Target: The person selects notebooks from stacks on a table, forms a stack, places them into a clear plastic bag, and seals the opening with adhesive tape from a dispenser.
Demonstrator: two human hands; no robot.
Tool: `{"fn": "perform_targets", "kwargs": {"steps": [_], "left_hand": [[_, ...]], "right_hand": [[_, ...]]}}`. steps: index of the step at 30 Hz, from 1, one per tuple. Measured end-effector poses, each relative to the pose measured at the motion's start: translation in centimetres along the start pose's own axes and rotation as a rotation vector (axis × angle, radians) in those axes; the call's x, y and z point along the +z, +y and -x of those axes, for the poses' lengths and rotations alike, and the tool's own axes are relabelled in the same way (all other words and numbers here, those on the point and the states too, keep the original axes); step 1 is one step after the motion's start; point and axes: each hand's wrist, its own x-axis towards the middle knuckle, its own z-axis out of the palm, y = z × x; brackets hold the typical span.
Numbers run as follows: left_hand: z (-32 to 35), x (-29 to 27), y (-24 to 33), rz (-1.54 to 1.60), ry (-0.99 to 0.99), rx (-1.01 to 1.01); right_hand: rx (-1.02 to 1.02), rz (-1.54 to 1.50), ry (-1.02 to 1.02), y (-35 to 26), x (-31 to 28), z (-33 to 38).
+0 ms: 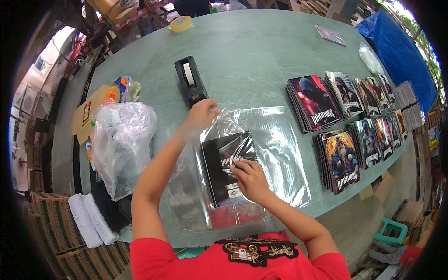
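Observation:
A black spiral notebook (214,173) lies in front of me inside a large clear plastic sleeve (284,154), which spreads out on both sides of it. My right hand (252,181) rests on the notebook's cover through the film, fingers laid out and pressing down. Beyond the notebook, my left hand (201,114) is at the near end of a black tape dispenser (196,88) with a white-cored roll. Its fingers are curled in, slightly blurred, and whatever is between them is too small to make out.
Stacked spiral notebooks with illustrated covers (316,102) stand in two rows on the right. A crumpled plastic bag (123,140) sits at the left by a cardboard piece (83,122). A yellow tape roll (181,24) lies at the far edge; a blue tarp (396,51) hangs far right.

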Motion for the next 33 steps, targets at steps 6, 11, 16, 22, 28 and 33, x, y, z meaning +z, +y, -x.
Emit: {"fn": "perform_targets", "kwargs": {"steps": [6, 11, 16, 22, 28, 33], "left_hand": [[7.1, -4.4, 8.8, 0.112, 0.091, -0.165], [11.7, 1.4, 13.1, 0.149, -0.084, 0.188], [14.3, 10.2, 18.7, 0.18, -0.561, 0.376], [11.6, 10.6, 21.1, 0.213, -0.37, -0.047], [13.8, 6.7, 18.6, 0.224, -0.274, -0.172], [13.0, 4.8, 16.7, 0.085, -0.015, 0.317]], "right_hand": [[0.476, -0.912, 0.432, 4.2, -4.2, 1.9], [1.084, -1.372, 0.267, 9.6, -9.2, 8.8], [1.025, -0.974, -0.016, 9.9, -9.6, 10.3], [0.877, -1.007, 0.105, 9.3, -6.3, 10.0], [0.875, -0.422, 0.518, 11.0, -10.4, 9.4], [0.862, -0.733, -0.19, 6.0, -10.3, 1.1]]}}
